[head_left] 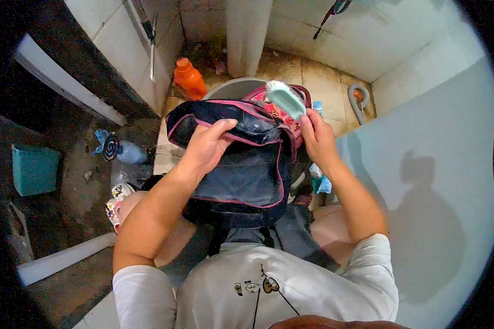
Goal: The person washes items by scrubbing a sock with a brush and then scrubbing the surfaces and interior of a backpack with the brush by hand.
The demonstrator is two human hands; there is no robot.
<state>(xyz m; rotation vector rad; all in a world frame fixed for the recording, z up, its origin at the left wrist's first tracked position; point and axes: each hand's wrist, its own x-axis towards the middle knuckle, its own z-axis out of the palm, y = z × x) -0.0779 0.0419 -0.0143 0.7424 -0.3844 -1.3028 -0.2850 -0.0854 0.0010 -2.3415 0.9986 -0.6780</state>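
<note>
A dark backpack with pink piping (236, 175) lies across my lap and over a grey basin (230, 86). My left hand (209, 143) grips the upper flap of the backpack, thumb on top and fingers hidden underneath. In my right hand (317, 134) is a pale green scrub brush (285, 100), held by its near end above a pink printed part of the bag (296, 123). The brush head points up and left, its white bristles partly visible at the far end.
An orange bottle (189, 79) stands behind the basin at left. A grey hose (358, 104) curls on the tiled floor at right. A light wall panel (422, 181) rises close on my right. On the left are a teal bin (35, 169) and a blue bottle (130, 152).
</note>
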